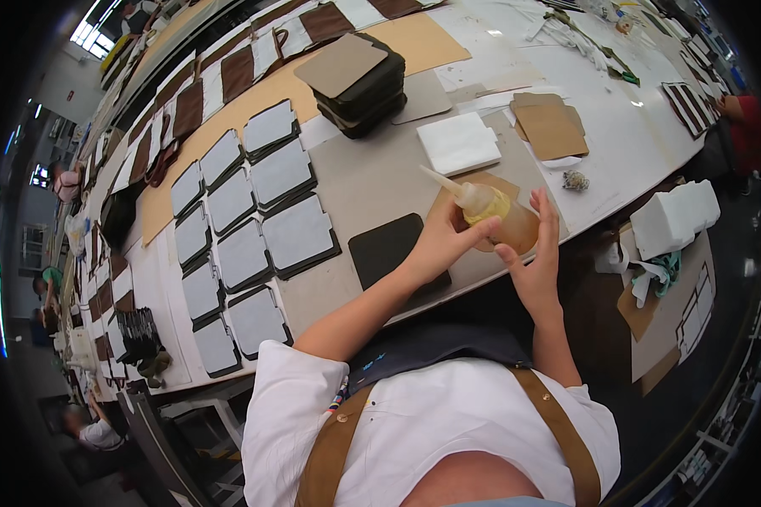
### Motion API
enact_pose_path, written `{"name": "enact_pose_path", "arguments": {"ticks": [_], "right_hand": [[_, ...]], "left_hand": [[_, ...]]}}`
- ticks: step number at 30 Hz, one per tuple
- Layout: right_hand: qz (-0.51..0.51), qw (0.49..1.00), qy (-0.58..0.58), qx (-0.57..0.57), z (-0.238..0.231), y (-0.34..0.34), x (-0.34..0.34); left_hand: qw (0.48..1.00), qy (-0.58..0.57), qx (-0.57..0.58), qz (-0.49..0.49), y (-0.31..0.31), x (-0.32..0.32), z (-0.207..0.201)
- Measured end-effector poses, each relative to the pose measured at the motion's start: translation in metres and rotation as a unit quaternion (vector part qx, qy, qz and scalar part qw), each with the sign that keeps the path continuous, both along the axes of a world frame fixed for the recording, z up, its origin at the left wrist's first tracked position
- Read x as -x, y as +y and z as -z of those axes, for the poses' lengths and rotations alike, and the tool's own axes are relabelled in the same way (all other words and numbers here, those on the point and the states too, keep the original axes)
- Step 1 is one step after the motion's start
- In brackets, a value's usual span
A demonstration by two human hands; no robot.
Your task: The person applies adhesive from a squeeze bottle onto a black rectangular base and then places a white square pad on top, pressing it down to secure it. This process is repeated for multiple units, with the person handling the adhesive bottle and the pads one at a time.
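Observation:
A translucent squeeze bottle (480, 201) with a long pale nozzle and yellowed sides lies tilted, its nozzle pointing up to the left. My left hand (444, 241) is closed round it, thumb across its near side. My right hand (539, 266) is beside the bottle's wide bottom end, fingers stretched upward and thumb apart; whether it touches the bottle I cannot tell. Beneath the bottle is a tan card piece (441, 209). A black rectangular piece (386, 247) lies by my left wrist, close to the table's near edge.
Rows of grey-topped black pieces (281, 176) cover the left of the table. Behind them stands a dark stack (364, 93) under a tan board. A white block (458, 144) and brown cards (550, 127) lie beyond my hands. White foam (675, 218) is at the right. Other people work farther off.

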State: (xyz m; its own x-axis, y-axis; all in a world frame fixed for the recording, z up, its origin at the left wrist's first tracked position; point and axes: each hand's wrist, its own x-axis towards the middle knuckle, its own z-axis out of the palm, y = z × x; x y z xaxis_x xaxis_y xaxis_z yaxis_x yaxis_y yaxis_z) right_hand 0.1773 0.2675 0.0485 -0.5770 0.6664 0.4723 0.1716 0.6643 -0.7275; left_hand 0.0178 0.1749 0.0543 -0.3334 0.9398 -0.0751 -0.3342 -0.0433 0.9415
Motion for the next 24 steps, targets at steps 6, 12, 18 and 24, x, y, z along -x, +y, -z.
{"name": "enact_pose_path", "arguments": {"ticks": [6, 12, 18, 24], "right_hand": [[-0.161, 0.853, 0.149, 0.474, 0.001, -0.027, 0.012], [-0.053, 0.955, 0.189, 0.222, -0.034, -0.012, 0.017], [-0.021, 0.996, 0.041, 0.079, -0.052, 0.015, 0.002], [0.011, 0.994, 0.085, 0.072, -0.048, 0.000, 0.024]], "left_hand": [[0.995, 0.065, -0.075, -0.025, -0.044, -0.001, 0.001], [0.956, 0.290, -0.040, -0.033, -0.111, 0.001, 0.024], [0.841, 0.520, 0.062, -0.137, -0.166, 0.038, 0.053], [0.776, 0.615, 0.052, -0.129, -0.132, 0.031, 0.054]]}}
